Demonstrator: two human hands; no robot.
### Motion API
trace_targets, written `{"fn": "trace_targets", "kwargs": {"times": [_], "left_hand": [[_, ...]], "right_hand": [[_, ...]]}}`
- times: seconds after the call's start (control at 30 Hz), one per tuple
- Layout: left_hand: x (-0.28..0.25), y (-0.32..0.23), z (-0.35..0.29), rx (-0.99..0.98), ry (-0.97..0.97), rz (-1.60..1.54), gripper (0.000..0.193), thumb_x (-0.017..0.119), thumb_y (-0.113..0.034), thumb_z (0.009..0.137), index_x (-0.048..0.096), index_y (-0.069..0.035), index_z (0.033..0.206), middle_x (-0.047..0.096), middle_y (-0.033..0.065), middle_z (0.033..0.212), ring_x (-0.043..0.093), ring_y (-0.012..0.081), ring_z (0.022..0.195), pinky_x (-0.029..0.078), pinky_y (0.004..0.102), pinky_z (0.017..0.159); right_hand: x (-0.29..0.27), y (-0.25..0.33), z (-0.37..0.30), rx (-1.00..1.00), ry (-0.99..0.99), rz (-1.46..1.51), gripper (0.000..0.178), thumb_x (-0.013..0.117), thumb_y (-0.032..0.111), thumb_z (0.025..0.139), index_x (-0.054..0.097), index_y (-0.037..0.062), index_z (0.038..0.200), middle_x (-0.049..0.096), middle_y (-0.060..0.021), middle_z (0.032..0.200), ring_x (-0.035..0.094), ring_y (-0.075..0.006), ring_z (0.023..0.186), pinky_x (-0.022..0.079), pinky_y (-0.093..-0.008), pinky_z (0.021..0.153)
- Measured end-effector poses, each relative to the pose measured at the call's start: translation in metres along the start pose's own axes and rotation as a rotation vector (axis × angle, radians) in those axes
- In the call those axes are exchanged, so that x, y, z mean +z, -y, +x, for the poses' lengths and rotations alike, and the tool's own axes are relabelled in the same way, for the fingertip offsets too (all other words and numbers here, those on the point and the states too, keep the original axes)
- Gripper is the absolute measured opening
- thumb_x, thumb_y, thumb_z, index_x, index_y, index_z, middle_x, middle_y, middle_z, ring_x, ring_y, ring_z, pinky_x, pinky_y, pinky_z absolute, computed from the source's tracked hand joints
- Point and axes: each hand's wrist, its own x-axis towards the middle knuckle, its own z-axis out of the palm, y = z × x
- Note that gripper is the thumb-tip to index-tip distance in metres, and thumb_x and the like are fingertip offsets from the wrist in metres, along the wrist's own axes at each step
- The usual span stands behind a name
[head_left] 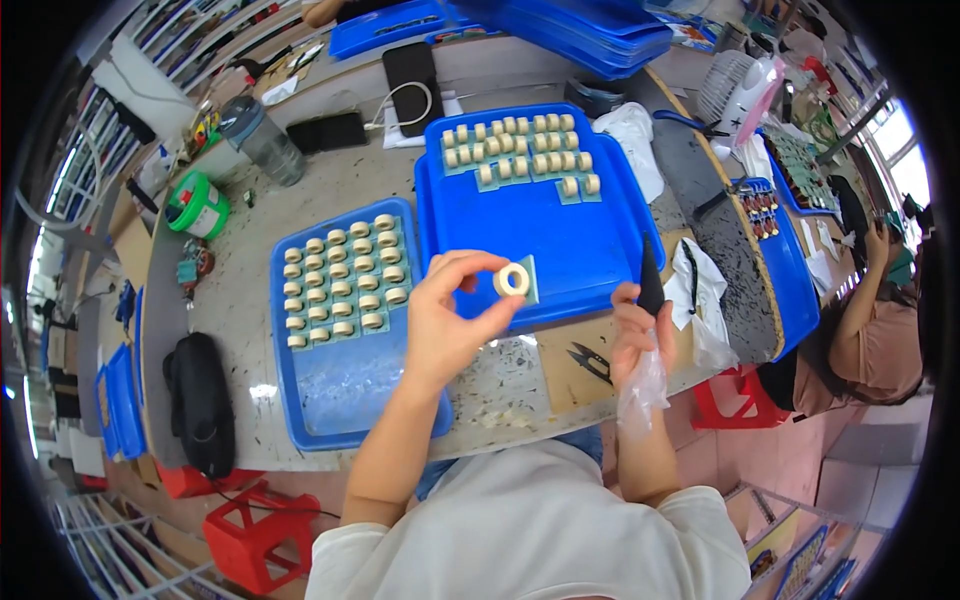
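Observation:
My left hand [445, 315] pinches a cream ring-shaped coil on a small green board [512, 281] between thumb and fingers, above the near edge of the stacked blue trays [530, 245]. My right hand [638, 335] is closed round a black tapered tool [651, 280] that points away from me; its exact kind is unclear. Crumpled clear plastic [641, 395] hangs at that hand's palm and wrist. Rows of similar cream rings on green boards [520, 145] fill the far part of those trays. To the left, a lighter blue tray [350, 400] holds more rows of them.
Black-handled snips [590, 362] lie on brown cardboard near the front edge. A water bottle [262, 140], a green tub [200, 205] and a black pouch [203, 405] stand or lie left. White plastic bags [700, 300] lie right. Another person [880, 340] sits at far right.

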Motion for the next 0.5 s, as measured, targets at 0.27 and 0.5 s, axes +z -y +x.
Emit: {"fn": "trace_targets", "kwargs": {"times": [0.27,0.5], "left_hand": [[0.001,-0.022,-0.044,-0.523,-0.016,-1.090,0.017,0.053,-0.008,0.078,0.051,-0.003,0.094,0.055,0.0048,0.087,0.047,0.0089,0.069,0.038,0.0218,0.060],[-0.003,-0.027,-0.056,-0.736,0.079,-1.503,0.022,0.048,-0.024,0.084,0.051,-0.004,0.092,0.055,0.0031,0.084,0.043,0.0090,0.065,0.035,0.0208,0.054]], "right_hand": [[0.006,-0.035,0.009,0.086,0.150,-0.153,0.024,0.035,0.016,0.087,0.031,-0.0054,0.098,0.040,-0.0089,0.088,0.045,-0.0124,0.051,0.039,-0.0217,0.027],[0.016,-0.075,0.019,-0.164,0.150,-0.820,0.039,0.038,0.021,0.087,0.027,0.0112,0.123,0.043,-0.0146,0.093,0.039,-0.0095,0.045,0.035,-0.0179,0.024]]}}
